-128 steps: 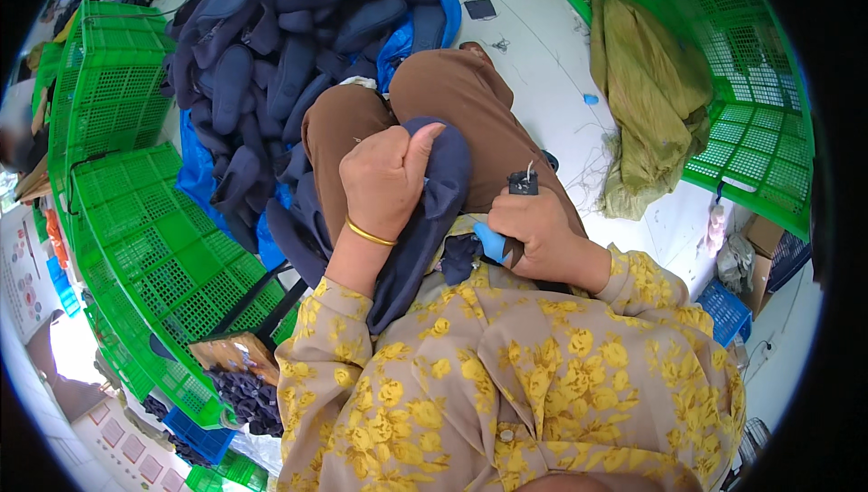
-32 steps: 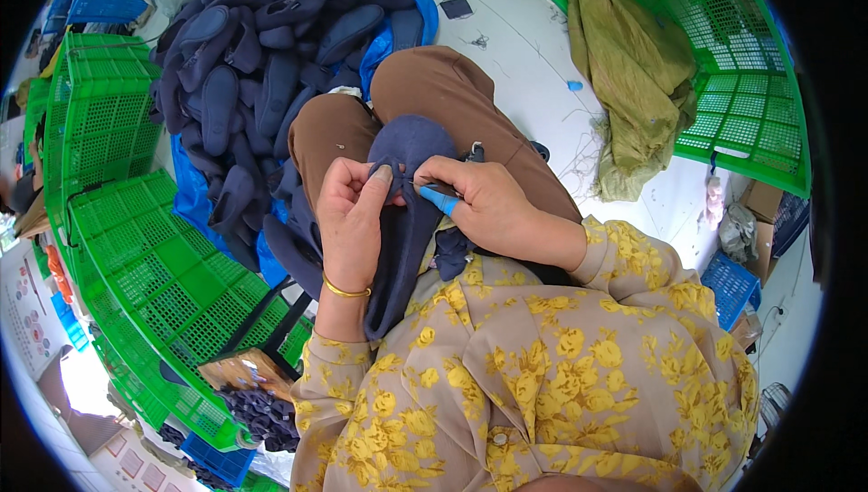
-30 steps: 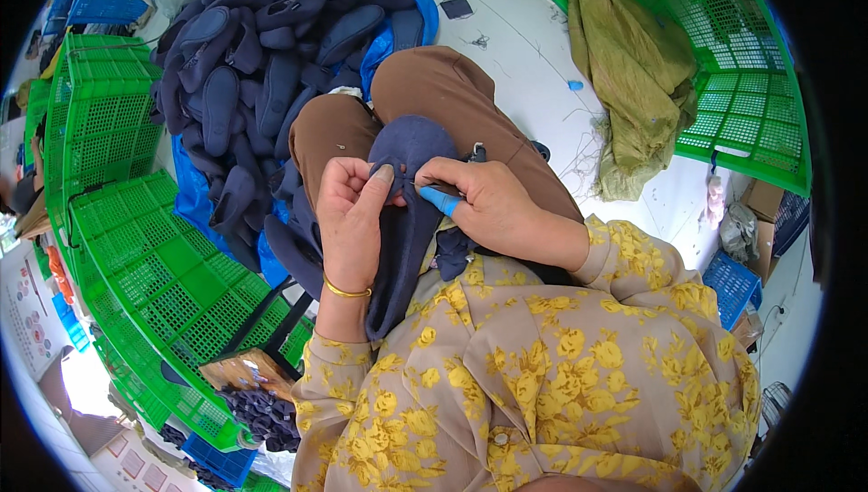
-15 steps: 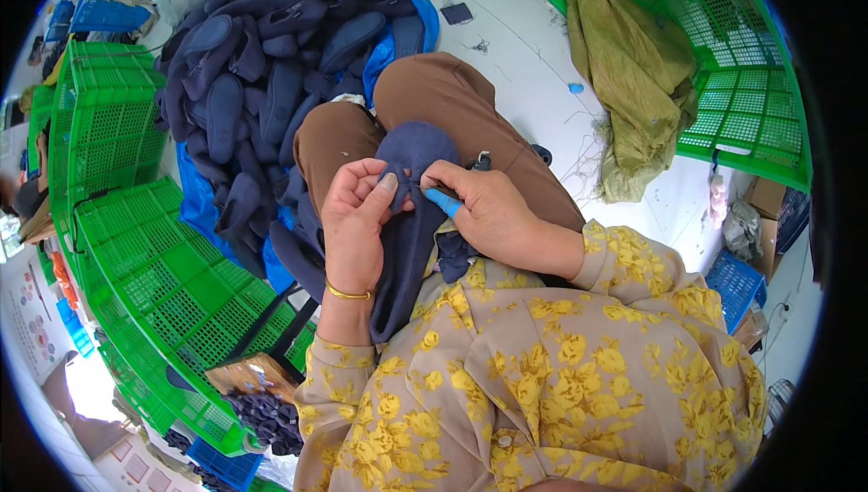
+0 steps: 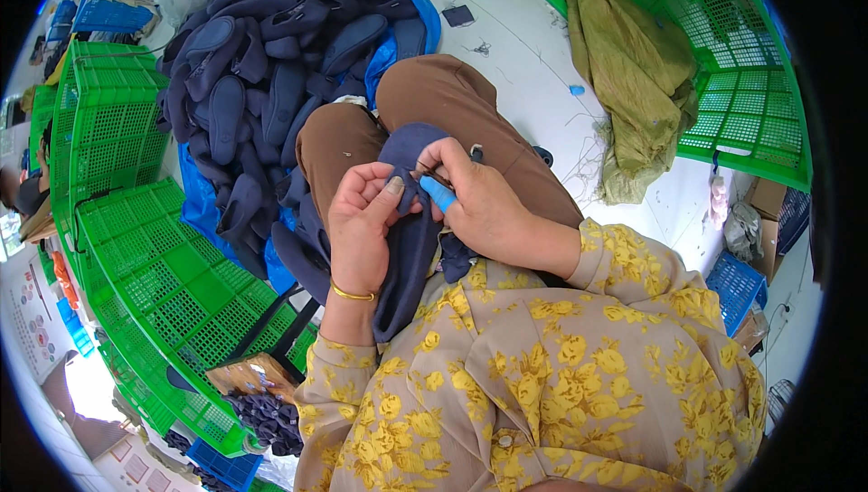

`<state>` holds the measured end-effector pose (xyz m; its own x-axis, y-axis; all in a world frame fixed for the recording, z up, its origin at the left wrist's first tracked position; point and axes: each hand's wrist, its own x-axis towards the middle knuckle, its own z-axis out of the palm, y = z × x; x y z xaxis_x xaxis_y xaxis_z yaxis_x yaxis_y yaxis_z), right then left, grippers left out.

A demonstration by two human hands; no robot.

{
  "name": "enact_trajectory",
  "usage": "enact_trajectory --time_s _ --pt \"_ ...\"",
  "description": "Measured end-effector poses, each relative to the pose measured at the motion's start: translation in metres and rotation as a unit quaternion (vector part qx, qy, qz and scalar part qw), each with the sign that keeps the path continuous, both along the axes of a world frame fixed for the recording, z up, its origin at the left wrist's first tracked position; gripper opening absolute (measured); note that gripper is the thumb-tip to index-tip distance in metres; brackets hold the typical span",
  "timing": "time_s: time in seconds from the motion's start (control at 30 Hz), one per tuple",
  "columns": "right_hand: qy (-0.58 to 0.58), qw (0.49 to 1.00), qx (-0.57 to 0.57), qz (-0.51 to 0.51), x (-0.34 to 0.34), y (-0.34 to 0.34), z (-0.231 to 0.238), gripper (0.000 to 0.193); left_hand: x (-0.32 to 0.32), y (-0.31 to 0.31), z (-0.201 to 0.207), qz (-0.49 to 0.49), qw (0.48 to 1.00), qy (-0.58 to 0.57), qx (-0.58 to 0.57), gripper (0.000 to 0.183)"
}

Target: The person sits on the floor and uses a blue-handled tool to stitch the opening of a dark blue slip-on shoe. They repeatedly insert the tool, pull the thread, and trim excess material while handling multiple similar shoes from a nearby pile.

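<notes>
A navy fabric slipper (image 5: 398,298) lies across my lap, its rounded toe toward my knees. My left hand (image 5: 362,216) grips it near the toe, thumb and fingers pinching a small navy fabric piece (image 5: 404,192) on its upper. Right beside that, my right hand (image 5: 479,207) has its fingertips closed together at the same spot. A blue wrap (image 5: 438,193) covers one of its fingers. Whatever those fingertips pinch is too small and hidden to name. A small bunched dark cloth piece (image 5: 457,255) rests under my right wrist.
A heap of navy slippers (image 5: 271,85) lies on a blue sheet (image 5: 380,62) ahead to the left. Green perforated crates (image 5: 172,257) line the left side; another green crate (image 5: 741,112) stands at the right, with an olive cloth (image 5: 628,85) against it. Threads litter the white floor (image 5: 524,58).
My right fingers have lifted and shifted slightly at the small fabric piece, and the blue-wrapped finger has turned. My left hand keeps its pinch with barely any movement.
</notes>
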<state>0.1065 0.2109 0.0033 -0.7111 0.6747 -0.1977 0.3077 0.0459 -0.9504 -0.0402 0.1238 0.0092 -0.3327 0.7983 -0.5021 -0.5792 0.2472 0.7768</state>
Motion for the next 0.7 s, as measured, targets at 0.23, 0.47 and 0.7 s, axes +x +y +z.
enact_trajectory --time_s 0.23,0.47,0.7 --pt "-0.011 0.982 0.16 0.097 -0.009 0.007 -0.004 0.027 0.005 -0.001 -0.002 -0.033 0.995 0.092 -0.014 0.019" --pt "-0.064 0.939 0.298 0.162 -0.004 0.027 0.015 0.02 0.003 0.002 0.003 -0.063 0.991 0.118 -0.001 0.021" --pt "0.227 0.949 0.217 -0.017 -0.038 0.034 0.029 0.022 0.016 0.001 -0.004 -0.032 0.983 0.178 -0.001 0.023"
